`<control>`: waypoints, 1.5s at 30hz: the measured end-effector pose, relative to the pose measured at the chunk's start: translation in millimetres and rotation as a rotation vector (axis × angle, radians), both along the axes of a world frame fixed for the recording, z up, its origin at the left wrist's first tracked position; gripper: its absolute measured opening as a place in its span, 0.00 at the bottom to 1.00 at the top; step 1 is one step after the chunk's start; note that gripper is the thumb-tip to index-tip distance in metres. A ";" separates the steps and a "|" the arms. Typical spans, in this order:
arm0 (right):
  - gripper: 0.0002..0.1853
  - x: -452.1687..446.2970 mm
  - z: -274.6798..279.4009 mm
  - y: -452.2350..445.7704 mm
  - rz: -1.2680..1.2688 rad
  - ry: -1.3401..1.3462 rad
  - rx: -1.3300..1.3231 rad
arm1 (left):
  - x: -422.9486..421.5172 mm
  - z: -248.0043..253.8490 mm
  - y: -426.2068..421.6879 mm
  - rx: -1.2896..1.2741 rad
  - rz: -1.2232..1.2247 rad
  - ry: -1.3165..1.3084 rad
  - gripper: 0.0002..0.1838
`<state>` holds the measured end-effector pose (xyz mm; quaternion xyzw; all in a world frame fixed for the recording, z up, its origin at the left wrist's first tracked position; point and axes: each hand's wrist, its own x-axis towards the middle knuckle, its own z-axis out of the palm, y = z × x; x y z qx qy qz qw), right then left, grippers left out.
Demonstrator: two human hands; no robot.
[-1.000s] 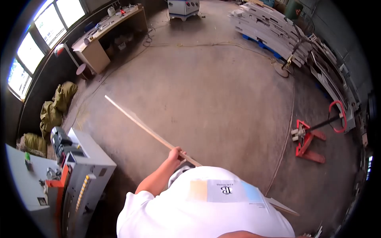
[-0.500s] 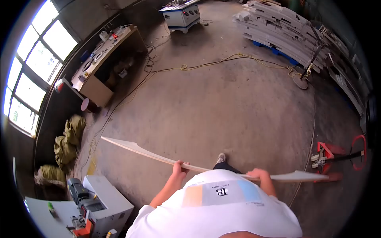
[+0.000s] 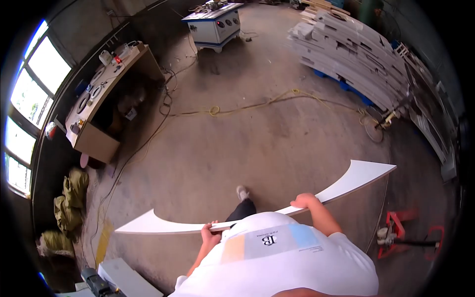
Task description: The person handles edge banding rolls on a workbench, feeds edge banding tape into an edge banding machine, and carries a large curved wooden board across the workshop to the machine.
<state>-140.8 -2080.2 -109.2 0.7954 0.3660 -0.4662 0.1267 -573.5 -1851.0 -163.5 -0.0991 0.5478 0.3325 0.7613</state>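
A long, thin white curved panel (image 3: pixel 349 182) with flared, pointed ends spans across the front of my body at waist height. My left hand (image 3: pixel 211 234) is closed around its narrow middle part, left of my shirt. On the other side, my right hand (image 3: pixel 304 201) grips the same narrow part. The panel's right end sits higher in the view than its left end. My shirt hides a short stretch of the panel between the hands.
A white machine (image 3: pixel 213 27) stands ahead, with a workbench (image 3: pixel 96 141) at left. Stacked boards (image 3: pixel 341 47) lie on a blue pallet at right. Yellow and dark cables (image 3: pixel 252 106) cross the floor. A red-framed cart (image 3: pixel 396 232) and a grey machine (image 3: pixel 126 282) are close by.
The panel has turned so its right end is up and its left end lower, showing more of its white face. My hands moved with it, and I have stepped forward.
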 end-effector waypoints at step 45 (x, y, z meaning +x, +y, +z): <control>0.25 1126.2 88.7 1196.4 0.785 -0.050 0.126 | 1061.6 1.4 848.0 0.061 0.445 0.045 0.26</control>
